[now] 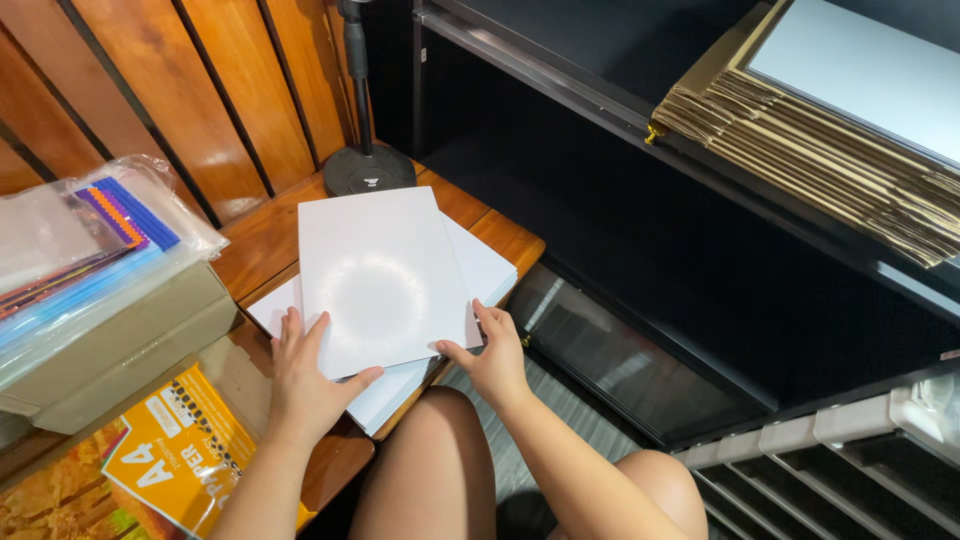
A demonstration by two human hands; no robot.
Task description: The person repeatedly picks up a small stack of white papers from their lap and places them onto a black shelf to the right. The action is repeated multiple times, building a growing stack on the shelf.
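A glossy white sheet [380,270] lies on top of a stack of white paper [490,268] on a small wooden table [260,240]. My left hand [305,385] rests flat on the sheet's near left corner, thumb along its front edge. My right hand [490,355] pinches the sheet's near right corner between thumb and fingers. Both hands hold the top sheet, which sits slightly turned against the stack below.
A cardboard box [130,340] with plastic-wrapped coloured items [80,250] stands at left, a yellow paper pack [185,450] below it. A black round stand base [368,168] sits at the table's back. Black shelving holds stacked cardboard [830,150] at right. My knees are below the table.
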